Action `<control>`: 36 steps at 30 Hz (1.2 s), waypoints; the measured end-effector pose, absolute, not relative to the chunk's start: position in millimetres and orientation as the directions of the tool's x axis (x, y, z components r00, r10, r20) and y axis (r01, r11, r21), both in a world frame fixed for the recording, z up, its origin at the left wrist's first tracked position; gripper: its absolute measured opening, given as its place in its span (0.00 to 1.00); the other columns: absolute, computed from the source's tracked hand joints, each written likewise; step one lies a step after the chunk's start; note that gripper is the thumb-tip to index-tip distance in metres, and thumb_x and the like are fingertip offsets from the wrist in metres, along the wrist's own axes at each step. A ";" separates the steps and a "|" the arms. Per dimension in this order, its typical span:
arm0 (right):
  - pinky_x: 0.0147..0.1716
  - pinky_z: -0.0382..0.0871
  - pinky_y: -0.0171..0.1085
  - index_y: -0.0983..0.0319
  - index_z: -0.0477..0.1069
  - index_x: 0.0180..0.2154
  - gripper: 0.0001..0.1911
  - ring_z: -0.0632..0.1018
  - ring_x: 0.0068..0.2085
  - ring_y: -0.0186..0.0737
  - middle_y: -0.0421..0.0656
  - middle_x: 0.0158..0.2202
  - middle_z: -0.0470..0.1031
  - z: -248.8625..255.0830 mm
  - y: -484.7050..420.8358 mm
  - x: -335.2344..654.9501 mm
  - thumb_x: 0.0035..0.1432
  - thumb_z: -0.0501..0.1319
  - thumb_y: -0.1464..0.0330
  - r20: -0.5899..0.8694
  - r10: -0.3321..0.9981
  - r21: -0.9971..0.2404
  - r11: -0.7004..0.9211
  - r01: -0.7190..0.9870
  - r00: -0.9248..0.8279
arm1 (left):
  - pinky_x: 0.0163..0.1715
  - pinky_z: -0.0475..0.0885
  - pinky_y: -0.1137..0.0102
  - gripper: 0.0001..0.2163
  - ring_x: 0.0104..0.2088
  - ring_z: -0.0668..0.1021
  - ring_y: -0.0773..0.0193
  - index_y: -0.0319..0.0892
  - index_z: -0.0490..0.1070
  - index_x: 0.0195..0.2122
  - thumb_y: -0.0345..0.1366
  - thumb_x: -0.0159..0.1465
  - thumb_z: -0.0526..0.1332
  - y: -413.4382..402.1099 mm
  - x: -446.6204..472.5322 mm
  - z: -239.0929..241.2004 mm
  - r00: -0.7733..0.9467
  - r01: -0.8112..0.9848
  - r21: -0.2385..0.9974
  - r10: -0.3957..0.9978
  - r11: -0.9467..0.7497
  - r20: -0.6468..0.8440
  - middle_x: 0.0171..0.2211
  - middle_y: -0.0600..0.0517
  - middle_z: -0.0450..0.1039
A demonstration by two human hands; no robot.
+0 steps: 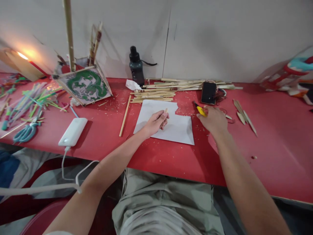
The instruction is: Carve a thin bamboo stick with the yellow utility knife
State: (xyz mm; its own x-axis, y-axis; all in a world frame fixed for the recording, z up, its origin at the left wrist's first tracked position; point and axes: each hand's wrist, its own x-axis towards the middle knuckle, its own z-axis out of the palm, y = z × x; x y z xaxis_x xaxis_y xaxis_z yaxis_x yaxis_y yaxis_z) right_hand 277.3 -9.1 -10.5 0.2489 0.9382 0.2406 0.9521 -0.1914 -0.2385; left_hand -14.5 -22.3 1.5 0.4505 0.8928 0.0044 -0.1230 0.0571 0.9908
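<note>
My left hand (156, 122) rests on a torn white sheet of paper (176, 129) and is closed round a short bamboo stick whose tip (166, 110) pokes out above the fingers. My right hand (214, 120) lies on the red table (269, 153) just right of the paper, its fingers closed on a yellow utility knife (200, 110) that points up and left. A loose long bamboo stick (125, 115) lies left of the paper.
A pile of bamboo strips (168, 89), a black phone (208, 92) and a dark bottle (136, 67) sit behind the paper. Cut slivers (242, 116) lie to the right. A dragon-painted lantern frame (84, 85), white power bank (72, 131), scissors (25, 132) and coloured sticks (36, 98) occupy the left.
</note>
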 end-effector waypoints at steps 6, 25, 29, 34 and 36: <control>0.51 0.66 0.51 0.66 0.73 0.55 0.23 0.75 0.53 0.58 0.59 0.50 0.75 -5.5 -13.6 262.3 0.62 0.54 0.68 0.304 0.940 -0.326 -0.048 0.944 0.153 | 0.18 0.56 0.78 0.18 0.20 0.63 0.76 0.42 0.63 0.33 0.53 0.69 0.58 -24.6 -16.6 8.0 0.419 -0.149 0.977 0.905 0.152 -0.077 0.25 0.58 0.62; 0.35 0.64 0.41 0.63 0.75 0.50 0.36 0.81 0.40 0.52 0.52 0.39 0.82 -0.2 -50.1 187.2 0.71 0.41 0.44 0.240 0.939 -0.475 0.335 0.814 -0.246 | 0.16 0.52 0.79 0.13 0.16 0.59 0.76 0.42 0.67 0.36 0.46 0.67 0.62 -31.0 -16.6 13.5 0.419 -0.121 0.955 0.886 0.271 -0.199 0.21 0.60 0.59; 0.35 0.64 0.41 0.66 0.74 0.50 0.39 0.80 0.39 0.51 0.54 0.39 0.81 -0.9 -48.8 191.5 0.70 0.39 0.42 0.267 0.936 -0.481 0.336 0.810 -0.230 | 0.16 0.45 0.79 0.13 0.15 0.51 0.77 0.41 0.66 0.36 0.47 0.69 0.60 -35.5 -19.6 21.2 0.496 -0.152 0.927 0.838 0.344 -0.230 0.20 0.62 0.51; 0.31 0.62 0.41 0.66 0.74 0.48 0.38 0.77 0.32 0.47 0.51 0.34 0.79 2.8 -50.6 196.7 0.69 0.41 0.43 0.305 0.910 -0.485 0.402 0.777 -0.280 | 0.17 0.45 0.80 0.13 0.17 0.51 0.77 0.42 0.64 0.36 0.47 0.68 0.61 -47.2 -21.4 32.9 0.526 -0.226 0.895 0.822 0.384 -0.219 0.22 0.62 0.49; 0.29 0.59 0.40 0.65 0.74 0.45 0.36 0.74 0.28 0.45 0.48 0.30 0.76 6.9 -52.2 197.2 0.69 0.42 0.42 0.320 0.902 -0.489 0.420 0.764 -0.290 | 0.16 0.46 0.80 0.15 0.17 0.51 0.77 0.43 0.63 0.37 0.49 0.68 0.61 -54.6 -21.4 37.0 0.540 -0.238 0.894 0.817 0.380 -0.203 0.22 0.62 0.51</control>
State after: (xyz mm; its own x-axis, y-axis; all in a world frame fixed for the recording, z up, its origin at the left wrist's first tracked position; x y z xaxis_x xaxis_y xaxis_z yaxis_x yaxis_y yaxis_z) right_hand 197.2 -52.2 6.9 -0.2900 0.9018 0.3204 0.7644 0.4197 -0.4895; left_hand -21.4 -54.6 37.0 0.5400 0.8168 -0.2029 -0.2385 0.3797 0.8938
